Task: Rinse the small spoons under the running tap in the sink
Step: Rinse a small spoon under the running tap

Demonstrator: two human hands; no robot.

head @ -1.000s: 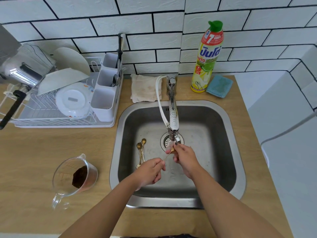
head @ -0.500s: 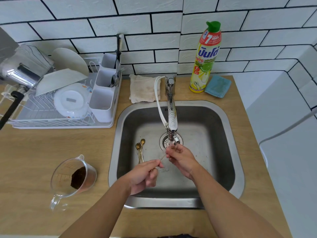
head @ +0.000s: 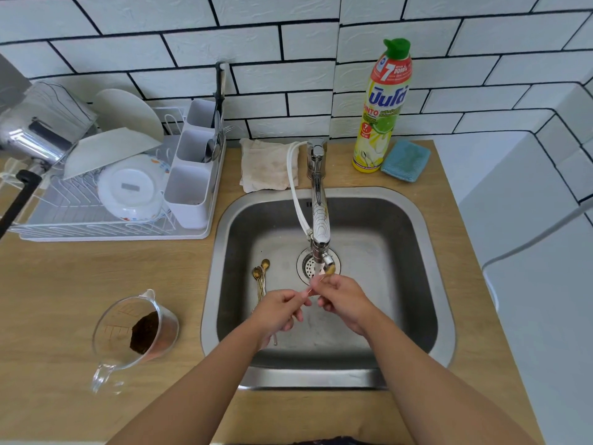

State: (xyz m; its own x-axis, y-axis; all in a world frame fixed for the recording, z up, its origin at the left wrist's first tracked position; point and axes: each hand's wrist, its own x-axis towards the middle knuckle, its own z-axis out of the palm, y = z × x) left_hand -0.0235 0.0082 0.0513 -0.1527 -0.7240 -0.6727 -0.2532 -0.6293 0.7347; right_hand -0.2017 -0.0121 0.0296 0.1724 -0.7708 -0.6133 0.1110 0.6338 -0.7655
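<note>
Compared with half a second back, the thin gold spoon (head: pixel 322 280) has tipped up so its bowl sits right under the chrome tap spout (head: pixel 321 226), over the drain. The left hand (head: pixel 278 311) pinches the handle end, and the right hand (head: pixel 341 303) has its fingers curled round the stem nearer the bowl. More small gold spoons (head: pixel 260 277) lie on the stainless steel sink (head: pixel 426 284) floor, just left of the drain, partly hidden by the left hand. A clear glass measuring jug (head: pixel 134 335) with dark grounds sits on the wooden counter (head: pixel 96 271), and a yellow dish soap bottle (head: pixel 382 110) stands behind the sink.
</note>
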